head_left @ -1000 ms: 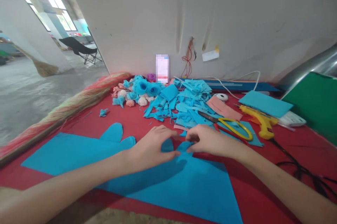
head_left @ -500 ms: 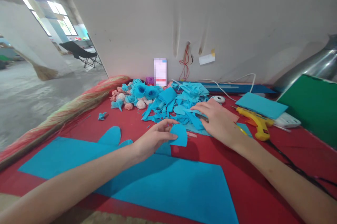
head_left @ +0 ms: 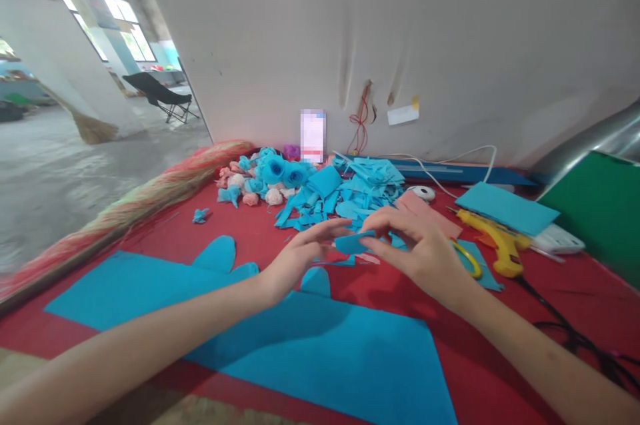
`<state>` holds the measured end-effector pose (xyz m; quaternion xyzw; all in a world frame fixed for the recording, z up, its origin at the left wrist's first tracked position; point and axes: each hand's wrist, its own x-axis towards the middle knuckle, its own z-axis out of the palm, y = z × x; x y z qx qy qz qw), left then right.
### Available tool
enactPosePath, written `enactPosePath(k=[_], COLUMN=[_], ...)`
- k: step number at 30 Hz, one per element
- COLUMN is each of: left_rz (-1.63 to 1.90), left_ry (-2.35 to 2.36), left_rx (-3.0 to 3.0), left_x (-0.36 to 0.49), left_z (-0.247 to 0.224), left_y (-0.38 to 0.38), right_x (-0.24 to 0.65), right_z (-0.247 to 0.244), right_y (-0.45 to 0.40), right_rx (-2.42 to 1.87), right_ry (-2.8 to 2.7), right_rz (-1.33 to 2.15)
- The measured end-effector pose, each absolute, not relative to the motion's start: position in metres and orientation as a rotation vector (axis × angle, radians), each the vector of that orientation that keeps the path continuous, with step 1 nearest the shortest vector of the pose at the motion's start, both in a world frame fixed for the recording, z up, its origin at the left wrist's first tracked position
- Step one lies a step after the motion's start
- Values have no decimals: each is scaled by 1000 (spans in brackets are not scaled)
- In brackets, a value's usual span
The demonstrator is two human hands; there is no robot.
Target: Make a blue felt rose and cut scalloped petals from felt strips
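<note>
A small blue paper petal (head_left: pixel 351 243) is held above the red table between my two hands, seen nearly edge-on. My right hand (head_left: pixel 423 248) pinches its right end between thumb and fingers. At its left end are the fingers of my left hand (head_left: pixel 303 252), closed around the edge, with the thumb partly hidden. Yellow-handled scissors (head_left: pixel 473 260) lie beside my right wrist, their blades hidden under the hand. Below my left forearm stretches a large blue paper sheet (head_left: pixel 345 358), with rounded blue petals (head_left: pixel 217 254) lying along its far edge.
Blue paper scraps (head_left: pixel 373 175) are heaped behind my hands, near paper roses (head_left: pixel 274 170) and a propped phone (head_left: pixel 313 135). At right lie a yellow glue gun (head_left: pixel 500 242) with a black cord and a green board (head_left: pixel 600 205). A fringed roll (head_left: pixel 150 208) edges the table's left.
My right hand has come left from the scissors and scrap heap, leaving the scissors on the table, and now grips the petal. The petal has tilted from facing me to nearly edge-on.
</note>
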<state>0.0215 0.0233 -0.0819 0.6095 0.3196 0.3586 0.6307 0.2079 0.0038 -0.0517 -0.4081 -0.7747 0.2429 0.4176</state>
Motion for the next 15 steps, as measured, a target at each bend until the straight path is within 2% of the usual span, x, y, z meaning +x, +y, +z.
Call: enactPosePath(k=[5,9,12,15], left_rz=[824,938,959,894], left_ry=[664,845,815,603], left_rx=[1640,1607,1352,1046], left_x=[23,28,28,28], left_z=[-72,-67,-64,-63], left_y=[9,3,7,11], right_x=[202,200,204,214], right_z=[-49,-48,-42,-30], right_y=[1,-3,-6,-9], right_rx=[-1101,-1157,-1241,-1237], right_ry=[-1775,-1726,-1734,-1900], right_rz=[764,778,630,241])
